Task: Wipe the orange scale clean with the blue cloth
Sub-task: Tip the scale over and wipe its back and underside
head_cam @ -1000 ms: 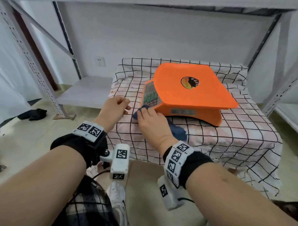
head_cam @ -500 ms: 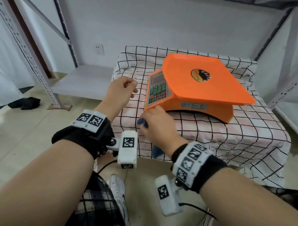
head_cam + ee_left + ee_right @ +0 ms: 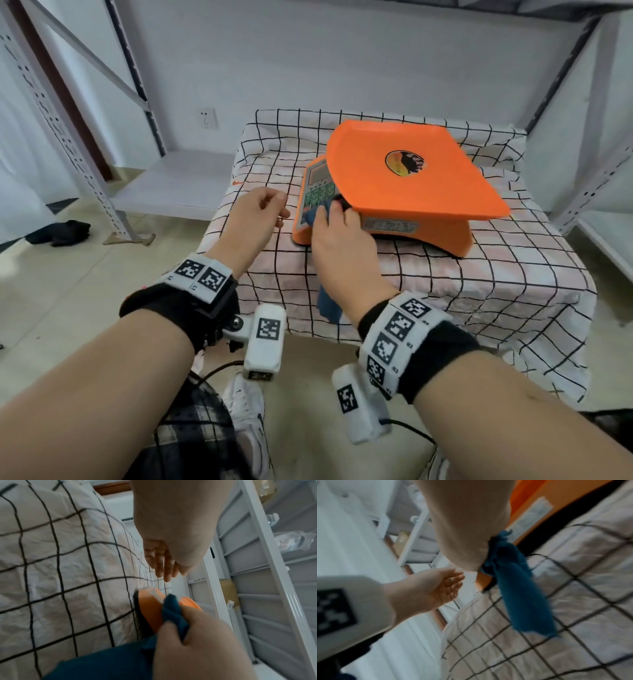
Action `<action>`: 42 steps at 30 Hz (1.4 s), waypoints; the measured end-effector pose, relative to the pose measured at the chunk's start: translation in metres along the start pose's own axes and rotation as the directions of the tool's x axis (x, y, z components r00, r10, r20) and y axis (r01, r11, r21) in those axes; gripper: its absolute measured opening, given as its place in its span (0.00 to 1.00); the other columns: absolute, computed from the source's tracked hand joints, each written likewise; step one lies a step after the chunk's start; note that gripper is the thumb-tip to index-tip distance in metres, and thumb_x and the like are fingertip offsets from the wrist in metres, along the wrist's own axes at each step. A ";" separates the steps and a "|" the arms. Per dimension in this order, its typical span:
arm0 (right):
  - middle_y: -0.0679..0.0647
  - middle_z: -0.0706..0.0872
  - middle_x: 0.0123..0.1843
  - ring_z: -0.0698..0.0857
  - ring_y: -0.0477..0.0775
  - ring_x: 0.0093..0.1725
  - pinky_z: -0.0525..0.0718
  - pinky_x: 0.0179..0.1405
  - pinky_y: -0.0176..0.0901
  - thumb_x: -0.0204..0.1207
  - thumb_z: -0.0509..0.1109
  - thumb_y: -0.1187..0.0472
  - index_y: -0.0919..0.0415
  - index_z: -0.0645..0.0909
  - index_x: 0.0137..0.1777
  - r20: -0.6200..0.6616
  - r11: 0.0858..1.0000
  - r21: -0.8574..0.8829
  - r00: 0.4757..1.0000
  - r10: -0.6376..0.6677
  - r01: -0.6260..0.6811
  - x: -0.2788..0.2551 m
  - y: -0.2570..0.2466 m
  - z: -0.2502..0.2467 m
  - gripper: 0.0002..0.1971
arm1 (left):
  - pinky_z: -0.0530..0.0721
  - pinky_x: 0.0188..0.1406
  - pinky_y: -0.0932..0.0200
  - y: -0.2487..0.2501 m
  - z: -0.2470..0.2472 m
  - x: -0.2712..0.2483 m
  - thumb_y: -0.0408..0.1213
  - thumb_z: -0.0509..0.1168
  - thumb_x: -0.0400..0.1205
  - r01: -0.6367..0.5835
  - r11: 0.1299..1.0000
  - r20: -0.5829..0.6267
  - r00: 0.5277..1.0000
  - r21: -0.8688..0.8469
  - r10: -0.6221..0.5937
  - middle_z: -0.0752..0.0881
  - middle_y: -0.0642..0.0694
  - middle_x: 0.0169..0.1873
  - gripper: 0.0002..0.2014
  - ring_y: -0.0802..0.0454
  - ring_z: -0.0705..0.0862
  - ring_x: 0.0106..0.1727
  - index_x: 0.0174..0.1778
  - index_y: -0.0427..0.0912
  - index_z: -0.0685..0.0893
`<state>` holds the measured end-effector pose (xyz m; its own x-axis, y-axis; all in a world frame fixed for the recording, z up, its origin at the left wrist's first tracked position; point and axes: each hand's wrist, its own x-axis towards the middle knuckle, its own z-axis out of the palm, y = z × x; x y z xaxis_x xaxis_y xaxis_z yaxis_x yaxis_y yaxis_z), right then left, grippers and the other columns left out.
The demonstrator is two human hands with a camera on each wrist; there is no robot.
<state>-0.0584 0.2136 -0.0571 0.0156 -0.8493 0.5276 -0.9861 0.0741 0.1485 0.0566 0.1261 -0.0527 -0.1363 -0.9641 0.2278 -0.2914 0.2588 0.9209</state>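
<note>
The orange scale (image 3: 411, 178) sits on a table draped in a checked cover (image 3: 496, 274), its keypad panel facing left and toward me. My right hand (image 3: 334, 214) grips the bunched blue cloth (image 3: 312, 216) and presses it against the keypad under the platter's edge. The cloth's loose tail (image 3: 518, 588) hangs down below the palm over the table's front. My left hand (image 3: 274, 209) hovers just left of the scale, fingers relaxed and loosely bent, holding nothing. Its bare palm (image 3: 436, 588) shows in the right wrist view. The right hand hides part of the keypad.
Grey metal shelving (image 3: 68, 137) stands at the left with a low shelf board (image 3: 171, 185), and more racking (image 3: 599, 171) is at the right. A dark item (image 3: 61, 233) lies on the floor. A wall socket (image 3: 208, 118) is behind the table.
The right hand drew the cloth back to the table's front edge, then went forward and up onto the scale's keypad. The left hand stayed hovering beside the scale.
</note>
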 end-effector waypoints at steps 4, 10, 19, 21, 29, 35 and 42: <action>0.62 0.75 0.66 0.70 0.64 0.67 0.80 0.46 0.51 0.81 0.56 0.68 0.66 0.73 0.67 0.371 0.975 0.138 0.904 -0.213 0.173 0.015 -0.018 -0.013 0.16 | 0.79 0.37 0.59 0.001 -0.018 0.000 0.39 0.59 0.85 0.051 0.998 -0.038 0.998 -0.044 -0.052 0.86 0.49 0.35 0.09 0.54 0.81 0.33 0.50 0.40 0.83; 0.66 0.77 0.64 0.73 0.65 0.65 0.83 0.40 0.51 0.80 0.62 0.64 0.71 0.72 0.67 0.313 1.000 -0.015 0.950 0.005 0.000 0.023 -0.017 -0.027 0.18 | 0.78 0.35 0.64 0.004 -0.030 0.003 0.40 0.58 0.85 0.036 0.999 -0.049 0.998 -0.022 -0.037 0.86 0.48 0.36 0.10 0.55 0.81 0.33 0.50 0.41 0.83; 0.52 0.81 0.52 0.74 0.56 0.57 0.79 0.45 0.49 0.77 0.57 0.63 0.53 0.80 0.54 0.393 0.822 0.563 0.902 -0.177 -0.084 -0.017 0.013 -0.008 0.12 | 0.77 0.34 0.62 0.026 -0.018 0.007 0.42 0.58 0.84 0.028 1.000 -0.005 1.000 -0.014 -0.028 0.86 0.49 0.36 0.10 0.55 0.81 0.33 0.48 0.43 0.83; 0.49 0.83 0.53 0.76 0.52 0.56 0.80 0.48 0.48 0.77 0.58 0.61 0.52 0.81 0.59 0.335 0.745 0.635 0.942 -0.028 -0.204 -0.023 0.030 -0.012 0.15 | 0.77 0.36 0.60 0.033 -0.013 0.008 0.42 0.58 0.85 0.032 0.999 0.031 0.999 0.003 -0.032 0.86 0.50 0.37 0.10 0.54 0.81 0.34 0.48 0.43 0.82; 0.59 0.76 0.26 0.75 0.56 0.27 0.74 0.30 0.48 0.72 0.61 0.65 0.61 0.74 0.31 0.622 -0.296 0.746 0.465 0.630 -0.597 -0.032 0.087 -0.010 0.09 | 0.86 0.44 0.56 0.077 0.025 0.012 0.48 0.60 0.84 0.142 0.990 0.218 0.966 -0.005 -0.137 0.85 0.45 0.40 0.14 0.52 0.82 0.35 0.45 0.40 0.81; 0.57 0.87 0.41 0.86 0.59 0.40 0.83 0.44 0.52 0.79 0.65 0.62 0.55 0.81 0.42 0.672 -0.596 0.738 0.424 0.606 -0.318 -0.022 0.107 -0.012 0.06 | 0.83 0.22 0.68 0.091 0.037 0.019 0.35 0.64 0.83 0.196 0.980 0.237 0.951 0.038 -0.199 0.85 0.36 0.36 0.11 0.51 0.82 0.28 0.44 0.27 0.82; 0.56 0.84 0.34 0.83 0.56 0.32 0.83 0.38 0.45 0.64 0.74 0.48 0.62 0.79 0.44 0.770 -0.764 0.597 0.445 0.458 -0.246 0.004 0.089 -0.027 0.18 | 0.82 0.21 0.66 0.088 0.042 0.019 0.24 0.61 0.79 0.247 0.969 0.251 0.936 0.029 -0.246 0.82 0.38 0.28 0.04 0.54 0.80 0.21 0.43 0.26 0.81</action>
<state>-0.1420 0.2311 -0.0190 -0.5720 -0.7459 -0.3412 0.6510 -0.1598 -0.7421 -0.0114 0.1331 0.0195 -0.2939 -0.9513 -0.0933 -0.3431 0.0139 0.9392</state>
